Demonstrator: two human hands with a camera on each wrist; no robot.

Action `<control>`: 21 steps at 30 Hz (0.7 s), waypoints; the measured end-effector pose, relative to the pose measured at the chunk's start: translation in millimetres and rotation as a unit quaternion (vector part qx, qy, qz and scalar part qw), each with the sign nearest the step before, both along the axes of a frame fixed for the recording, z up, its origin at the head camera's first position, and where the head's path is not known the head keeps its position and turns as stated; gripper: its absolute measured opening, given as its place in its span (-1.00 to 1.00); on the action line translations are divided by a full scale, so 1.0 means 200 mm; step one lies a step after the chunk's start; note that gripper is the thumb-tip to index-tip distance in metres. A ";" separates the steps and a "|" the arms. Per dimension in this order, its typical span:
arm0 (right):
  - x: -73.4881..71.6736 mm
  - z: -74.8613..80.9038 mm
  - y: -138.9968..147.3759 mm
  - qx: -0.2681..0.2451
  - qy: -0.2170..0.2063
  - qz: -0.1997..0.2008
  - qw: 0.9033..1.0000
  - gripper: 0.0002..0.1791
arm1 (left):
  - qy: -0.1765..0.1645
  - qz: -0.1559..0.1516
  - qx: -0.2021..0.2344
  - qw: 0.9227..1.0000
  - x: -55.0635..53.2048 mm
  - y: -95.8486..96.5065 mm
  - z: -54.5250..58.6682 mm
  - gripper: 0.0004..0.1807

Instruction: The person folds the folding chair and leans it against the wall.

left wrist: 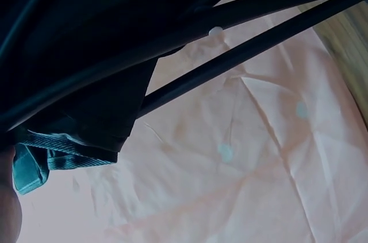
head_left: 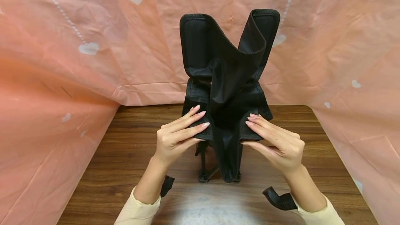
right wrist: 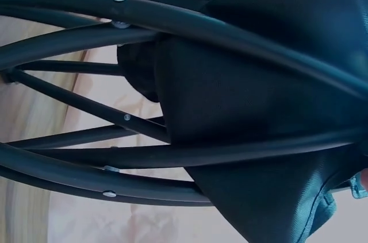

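Observation:
A black folding chair (head_left: 225, 86) stands partly spread in the middle of the table, its fabric sagging in a deep fold between two raised back corners. My left hand (head_left: 175, 136) grips the left front corner of the seat, fingers on top and thumb underneath. At the opposite front corner, my right hand (head_left: 278, 141) pinches the fabric the same way. Dark frame tubes (left wrist: 241, 62) run beneath the cloth in the left wrist view. Crossed, riveted tubes (right wrist: 138, 154) and the seat's underside (right wrist: 230, 93) fill the right wrist view.
The chair's feet (head_left: 203, 178) rest on a brown wooden table (head_left: 131, 169). Pink cloth (head_left: 150, 44) with white hearts hangs behind and on both sides. Black wrist-mounted pieces (head_left: 279, 199) sit by both forearms.

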State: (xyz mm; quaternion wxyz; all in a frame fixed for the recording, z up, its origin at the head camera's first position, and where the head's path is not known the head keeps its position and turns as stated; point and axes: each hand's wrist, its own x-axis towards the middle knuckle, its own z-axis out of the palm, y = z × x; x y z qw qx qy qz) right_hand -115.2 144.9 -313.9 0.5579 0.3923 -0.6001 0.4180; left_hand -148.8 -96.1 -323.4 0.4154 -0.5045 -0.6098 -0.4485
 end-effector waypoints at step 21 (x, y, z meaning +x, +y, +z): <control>-0.03 0.00 -0.05 0.030 -0.014 0.001 0.999 -0.62 | -0.014 0.010 -0.019 1.000 -0.01 0.07 0.03 -0.72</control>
